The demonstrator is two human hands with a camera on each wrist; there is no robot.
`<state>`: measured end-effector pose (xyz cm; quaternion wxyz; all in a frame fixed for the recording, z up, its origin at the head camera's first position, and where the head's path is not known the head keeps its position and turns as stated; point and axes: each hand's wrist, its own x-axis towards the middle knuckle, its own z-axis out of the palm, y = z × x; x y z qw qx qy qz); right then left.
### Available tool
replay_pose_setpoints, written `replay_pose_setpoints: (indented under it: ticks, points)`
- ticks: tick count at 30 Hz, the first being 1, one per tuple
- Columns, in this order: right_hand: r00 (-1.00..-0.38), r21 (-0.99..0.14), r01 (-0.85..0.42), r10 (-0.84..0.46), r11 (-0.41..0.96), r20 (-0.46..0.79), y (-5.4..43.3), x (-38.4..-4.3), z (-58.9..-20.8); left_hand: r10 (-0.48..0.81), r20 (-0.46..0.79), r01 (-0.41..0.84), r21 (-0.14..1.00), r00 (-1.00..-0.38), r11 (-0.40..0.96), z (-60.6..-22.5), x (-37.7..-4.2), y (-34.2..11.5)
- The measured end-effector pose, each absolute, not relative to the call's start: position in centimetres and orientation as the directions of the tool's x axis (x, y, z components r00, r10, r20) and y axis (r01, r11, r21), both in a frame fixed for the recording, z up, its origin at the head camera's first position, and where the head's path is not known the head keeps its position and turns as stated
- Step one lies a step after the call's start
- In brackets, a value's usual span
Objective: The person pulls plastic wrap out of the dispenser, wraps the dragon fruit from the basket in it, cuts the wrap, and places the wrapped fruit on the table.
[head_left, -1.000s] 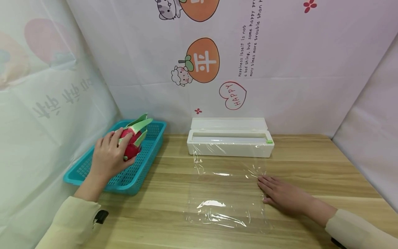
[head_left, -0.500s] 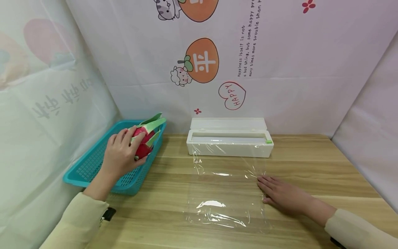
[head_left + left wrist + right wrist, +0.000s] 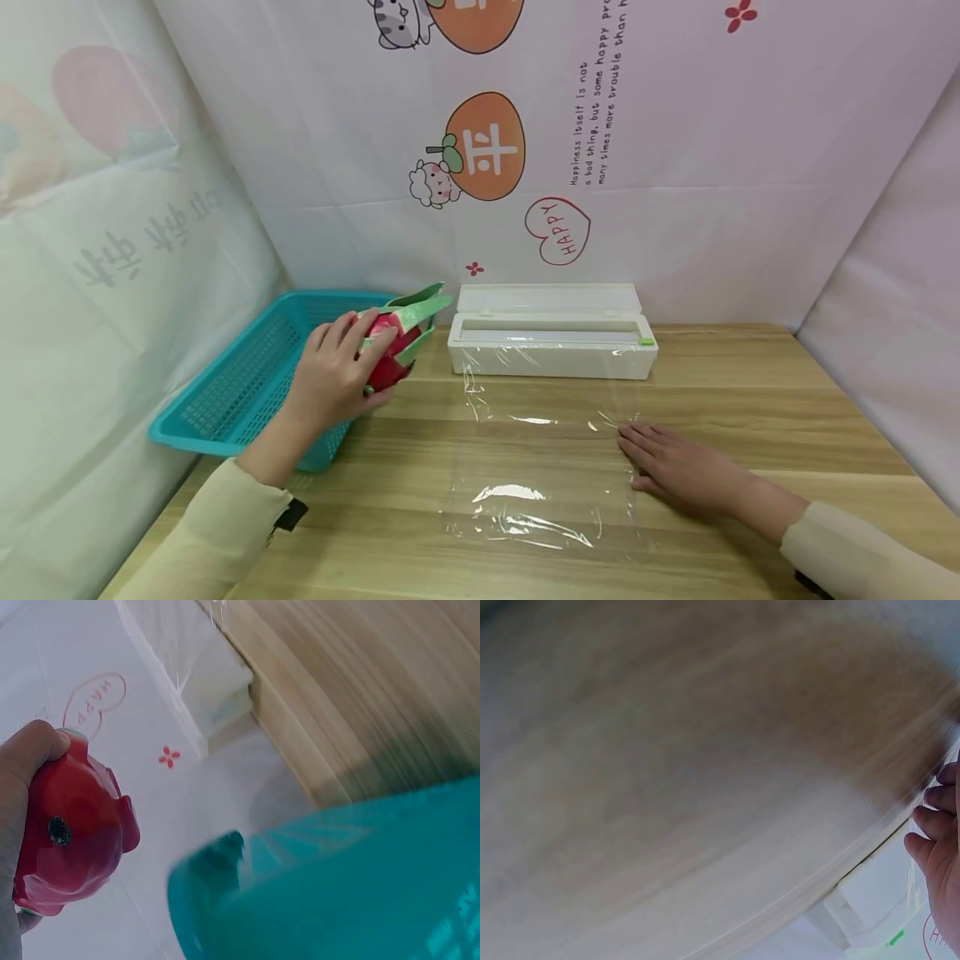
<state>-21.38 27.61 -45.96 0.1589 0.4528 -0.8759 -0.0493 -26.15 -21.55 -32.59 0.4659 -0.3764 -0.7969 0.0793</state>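
My left hand (image 3: 333, 371) grips a red dragon fruit (image 3: 388, 360) with green leafy tips, held in the air past the right rim of the basket. In the left wrist view the dragon fruit (image 3: 75, 825) shows its dark stem end, with fingers around its side. A sheet of clear plastic wrap (image 3: 543, 467) lies on the table, drawn out from a white wrap dispenser (image 3: 555, 358) whose lid stands up. Flat on the table, my right hand (image 3: 678, 467) touches the wrap's right edge with its fingers fairly straight. The right wrist view shows only part of that hand (image 3: 937, 832).
A teal plastic basket (image 3: 225, 400) stands at the left, partly behind my left forearm. The wooden table (image 3: 750, 383) meets a printed white cloth wall (image 3: 690, 233) at the back, with more cloth at both sides. A green slider (image 3: 646, 341) sits on the dispenser's right end.
My left hand has carried the dragon fruit rightward, from over the basket to beyond its right rim. The right hand, the wrap and the dispenser have stayed in place.
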Motion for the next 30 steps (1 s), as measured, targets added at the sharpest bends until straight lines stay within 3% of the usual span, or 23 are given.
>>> replay_pose_setpoints:
  ticks: [7, 30]
  points:
    - [-0.554, 0.224, -0.774, -0.805, 0.592, 0.214, 27.5, -21.3, -46.0, 0.711, 0.637, 0.576, -0.473, -0.298, 0.666, -32.7, -25.5, -19.4]
    - [-0.571, 0.223, -0.768, -0.8, 0.6, 0.187, 27.5, -21.1, -45.5, 0.802, 0.579, 0.681, -0.528, -0.148, 0.507, -35.6, -26.6, -13.1]
